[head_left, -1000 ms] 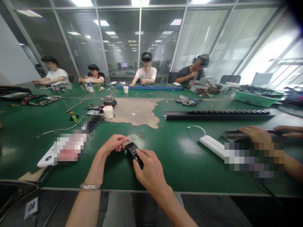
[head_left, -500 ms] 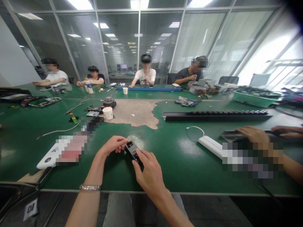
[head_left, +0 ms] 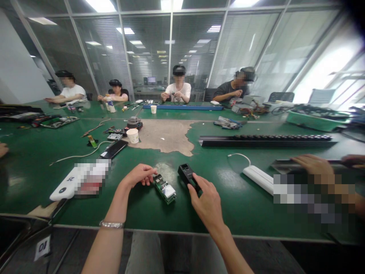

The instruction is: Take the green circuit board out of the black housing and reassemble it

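Observation:
My left hand (head_left: 142, 176) has its fingers closed at the far end of a green circuit board (head_left: 165, 190), which carries a white block and several small parts. The board slants over the green table, its near end toward me. To its right, my right hand (head_left: 207, 196) grips a black plastic casing (head_left: 185, 173) between thumb and fingers. The casing's far end shows square openings. Board and casing are apart from each other. My right palm hides the casing's near end.
Left lie a white power bank (head_left: 62, 186), a black phone (head_left: 114, 149) and a paper cup (head_left: 132, 136). Right are a white power strip (head_left: 258, 179), a long black rail (head_left: 265, 140) and a co-worker's hand (head_left: 313, 164). Several people sit across the green table (head_left: 114, 209).
The black casing has come off the circuit board. My right hand has moved right with the casing, while the board stays at my left fingers, now uncovered.

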Tool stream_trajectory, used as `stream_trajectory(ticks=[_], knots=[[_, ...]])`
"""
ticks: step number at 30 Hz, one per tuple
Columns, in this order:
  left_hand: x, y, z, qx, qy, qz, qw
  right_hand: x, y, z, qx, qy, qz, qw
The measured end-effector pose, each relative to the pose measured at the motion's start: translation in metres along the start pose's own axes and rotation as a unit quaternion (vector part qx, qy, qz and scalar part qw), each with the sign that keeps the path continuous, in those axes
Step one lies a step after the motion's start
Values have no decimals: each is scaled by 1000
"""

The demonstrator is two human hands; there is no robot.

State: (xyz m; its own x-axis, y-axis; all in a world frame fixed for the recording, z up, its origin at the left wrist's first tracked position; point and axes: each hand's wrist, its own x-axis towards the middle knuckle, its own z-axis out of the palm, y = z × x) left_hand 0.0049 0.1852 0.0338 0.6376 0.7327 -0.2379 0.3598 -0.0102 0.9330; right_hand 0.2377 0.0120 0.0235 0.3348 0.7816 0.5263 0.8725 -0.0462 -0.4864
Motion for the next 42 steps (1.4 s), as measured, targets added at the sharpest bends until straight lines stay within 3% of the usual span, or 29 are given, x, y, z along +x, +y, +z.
stream_trajectory(ticks=[11,15,23,34,42], knots=[[1,-4,-1,6,-16,-3,1000,-5,5,4,-20,-15,-3,1000],[2,-5,-1,8,-19,-7,1000,-3,-10,-6,65,20,2,998],[2,-4,0,-2,-20,-5,1000,-3,-52,-11,163,-31,-37,985],[1,-2,0,5,-20,-7,1000,-6,-77,4,103,-59,-71,990],[4,-7,1,7,6,-4,1000,-13,-75,8,51,-103,-81,990]])
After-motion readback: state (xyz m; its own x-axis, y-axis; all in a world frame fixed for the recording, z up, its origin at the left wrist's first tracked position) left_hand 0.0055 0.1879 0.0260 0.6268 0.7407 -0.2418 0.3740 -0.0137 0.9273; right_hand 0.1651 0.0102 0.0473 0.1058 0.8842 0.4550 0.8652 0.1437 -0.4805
